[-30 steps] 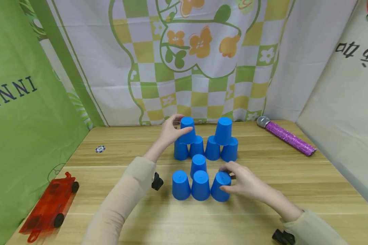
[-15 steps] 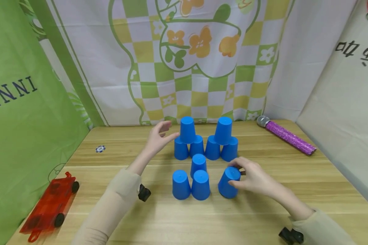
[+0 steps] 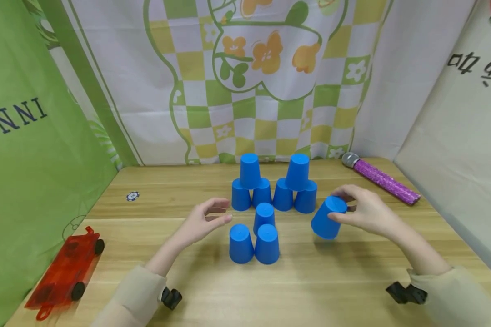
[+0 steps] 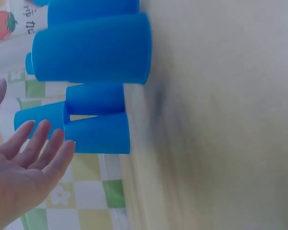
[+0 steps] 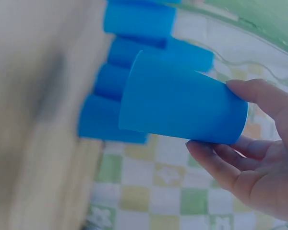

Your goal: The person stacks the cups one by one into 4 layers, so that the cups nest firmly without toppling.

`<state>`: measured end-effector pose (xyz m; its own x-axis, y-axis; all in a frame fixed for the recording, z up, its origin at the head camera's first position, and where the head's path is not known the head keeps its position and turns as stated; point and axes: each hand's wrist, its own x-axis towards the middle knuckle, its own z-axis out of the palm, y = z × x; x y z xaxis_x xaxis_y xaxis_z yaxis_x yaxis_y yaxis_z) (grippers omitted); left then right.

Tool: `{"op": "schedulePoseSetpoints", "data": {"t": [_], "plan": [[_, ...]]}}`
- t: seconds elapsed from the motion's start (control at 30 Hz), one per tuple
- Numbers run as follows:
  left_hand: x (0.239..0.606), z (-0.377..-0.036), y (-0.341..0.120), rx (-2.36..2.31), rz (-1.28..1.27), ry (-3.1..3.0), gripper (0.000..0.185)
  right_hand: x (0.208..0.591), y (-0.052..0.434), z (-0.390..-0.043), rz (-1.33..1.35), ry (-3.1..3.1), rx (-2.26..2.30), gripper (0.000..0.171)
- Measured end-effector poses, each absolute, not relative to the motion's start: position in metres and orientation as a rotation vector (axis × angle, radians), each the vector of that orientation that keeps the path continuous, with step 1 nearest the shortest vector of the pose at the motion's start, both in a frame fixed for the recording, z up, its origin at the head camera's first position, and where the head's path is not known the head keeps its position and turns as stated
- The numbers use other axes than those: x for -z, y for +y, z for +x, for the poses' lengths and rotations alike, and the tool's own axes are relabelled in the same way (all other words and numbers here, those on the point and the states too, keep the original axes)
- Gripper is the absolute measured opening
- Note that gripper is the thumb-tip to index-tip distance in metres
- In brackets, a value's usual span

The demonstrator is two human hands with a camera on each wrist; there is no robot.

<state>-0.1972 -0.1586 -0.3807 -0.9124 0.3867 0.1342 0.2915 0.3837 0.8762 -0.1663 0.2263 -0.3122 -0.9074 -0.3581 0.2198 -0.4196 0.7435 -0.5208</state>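
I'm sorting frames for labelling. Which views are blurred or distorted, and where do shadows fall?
Head view: sharp, with wide-angle bending at the edges; a soft shadow lies on the table under the lifted blue cup in the right hand. Left wrist view: table streaked with motion blur, cups fairly crisp. Right wrist view: table and rear cups smeared, held cup clearer.

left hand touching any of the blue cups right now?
Apart. In the head view the left hand hangs open with bare table between its fingertips and the nearest front cup; the left wrist view shows empty, straight fingers.
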Motion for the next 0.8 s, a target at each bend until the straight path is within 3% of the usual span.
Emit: {"op": "schedulePoseSetpoints", "data": {"t": [0.37, 0.8], "plan": [[0.391, -0.170, -0.158, -1.449, 0.669, 2.474, 0.063, 0.237, 0.240, -0.193, 0.438, -2.859, -0.872, 0.054], [0.406, -0.168, -0.146, -1.472, 0.694, 2.433, 0.060, 0.194, 0.190, -0.232, 0.500, -2.812, -0.940, 0.056]]}}
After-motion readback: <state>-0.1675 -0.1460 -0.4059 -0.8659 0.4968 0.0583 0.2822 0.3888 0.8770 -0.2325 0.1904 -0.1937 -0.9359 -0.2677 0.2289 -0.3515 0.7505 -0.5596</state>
